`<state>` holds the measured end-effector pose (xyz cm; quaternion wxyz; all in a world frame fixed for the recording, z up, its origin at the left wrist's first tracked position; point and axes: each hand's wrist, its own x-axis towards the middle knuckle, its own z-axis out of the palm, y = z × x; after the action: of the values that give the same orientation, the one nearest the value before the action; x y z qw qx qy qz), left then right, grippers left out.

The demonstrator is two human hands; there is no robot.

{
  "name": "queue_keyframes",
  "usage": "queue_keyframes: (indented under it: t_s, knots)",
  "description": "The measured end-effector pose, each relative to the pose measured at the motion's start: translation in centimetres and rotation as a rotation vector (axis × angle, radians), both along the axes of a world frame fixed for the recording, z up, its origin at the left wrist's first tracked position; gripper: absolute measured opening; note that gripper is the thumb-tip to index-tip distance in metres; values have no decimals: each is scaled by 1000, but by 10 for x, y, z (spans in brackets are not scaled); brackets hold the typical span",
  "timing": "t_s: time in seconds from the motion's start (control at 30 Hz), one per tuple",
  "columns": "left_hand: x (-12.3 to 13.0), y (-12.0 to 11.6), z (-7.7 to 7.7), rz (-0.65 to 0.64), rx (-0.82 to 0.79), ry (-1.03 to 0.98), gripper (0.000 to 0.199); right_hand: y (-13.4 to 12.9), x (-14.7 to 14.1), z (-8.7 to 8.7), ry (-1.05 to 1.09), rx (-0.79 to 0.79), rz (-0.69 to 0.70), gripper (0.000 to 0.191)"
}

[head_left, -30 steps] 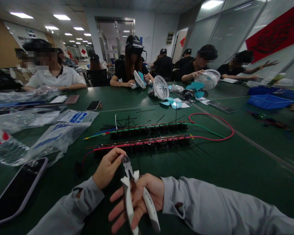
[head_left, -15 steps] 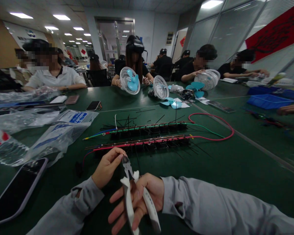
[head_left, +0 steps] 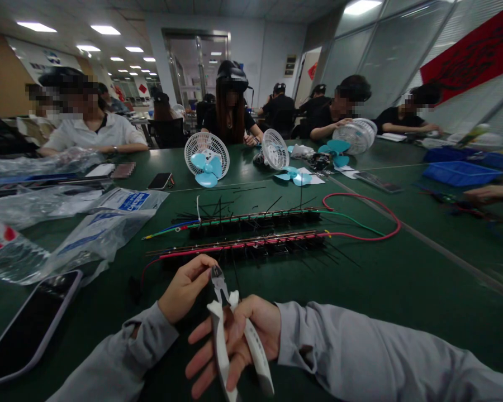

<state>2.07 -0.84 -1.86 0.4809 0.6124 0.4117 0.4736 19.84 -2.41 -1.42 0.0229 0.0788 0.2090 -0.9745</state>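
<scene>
White-handled cutting pliers (head_left: 221,329) lie across the palm of my right hand (head_left: 247,338), the handles spread between thumb and fingers and the jaws pointing away from me. At the jaws, the fingers of my left hand (head_left: 184,290) are pinched together; what they hold is too small to make out. Just beyond my hands lies a black strip with a red wire (head_left: 255,243) along it and thin black ends sticking out. Behind it is a similar strip with a green wire (head_left: 235,219).
A phone (head_left: 31,324) and plastic bags (head_left: 96,229) lie at the left. A red cable (head_left: 385,237) loops to the right, near blue trays (head_left: 461,174). Across the table are a fan cage (head_left: 207,156), blue fan blades (head_left: 294,176) and several people.
The person opposite has lowered the fan cage with blue blades onto the table, to the left. A person's hand at the right edge has shifted left. My hands have barely moved.
</scene>
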Motion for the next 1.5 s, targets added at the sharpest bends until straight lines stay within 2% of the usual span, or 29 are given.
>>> queue_keyframes:
  t_s: [0.17,0.43,0.67,0.77,0.97,1.17,1.3,1.5]
  knots:
    - [-1,1,0,-42,13,13,19,0,-1,-2,-14,49,-21,71]
    - [-1,1,0,-68,17,22,21,5,0,4,-4,86,20,66]
    - [-1,1,0,-66,-8,23,20,1,-2,-8,5,50,-19,65]
    - [-1,1,-1,-75,-19,15,21,2,-2,-13,-11,57,-16,57]
    - [-2,1,-1,-70,-7,19,21,4,-2,-20,25,59,-33,28]
    - [-1,1,0,-66,5,20,19,4,-2,-26,93,61,-13,24]
    - [0,0,1,-73,6,18,18,5,0,-21,47,33,-10,21]
    - [-2,1,-1,-81,0,8,15,3,3,-3,-96,-12,-16,17]
